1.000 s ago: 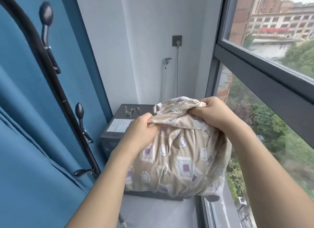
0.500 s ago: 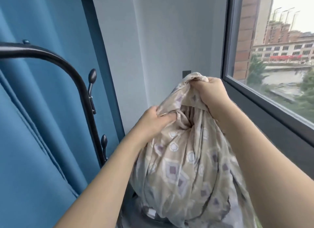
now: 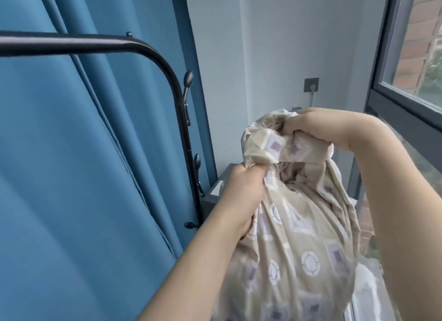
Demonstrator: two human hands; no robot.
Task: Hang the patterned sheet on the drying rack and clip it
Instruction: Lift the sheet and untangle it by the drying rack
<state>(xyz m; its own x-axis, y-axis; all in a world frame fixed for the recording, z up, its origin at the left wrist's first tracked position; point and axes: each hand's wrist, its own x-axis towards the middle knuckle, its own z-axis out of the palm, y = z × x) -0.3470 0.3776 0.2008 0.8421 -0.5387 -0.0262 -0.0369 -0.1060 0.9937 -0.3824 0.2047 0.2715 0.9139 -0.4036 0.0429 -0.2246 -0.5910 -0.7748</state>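
Sheet [image 3: 296, 237]: bunched, right of rack [image 3: 153, 55], not touching it.
Left hand [image 3: 241, 189]: grip curled round sheet's edge.
Right hand [image 3: 318, 127]: grip clenched on sheet's top.

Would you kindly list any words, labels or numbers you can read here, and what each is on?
None can be read.
White label on the grey cabinet: mostly hidden by the left hand and too blurred.
Patterned sheet: shapes only, no lettering.
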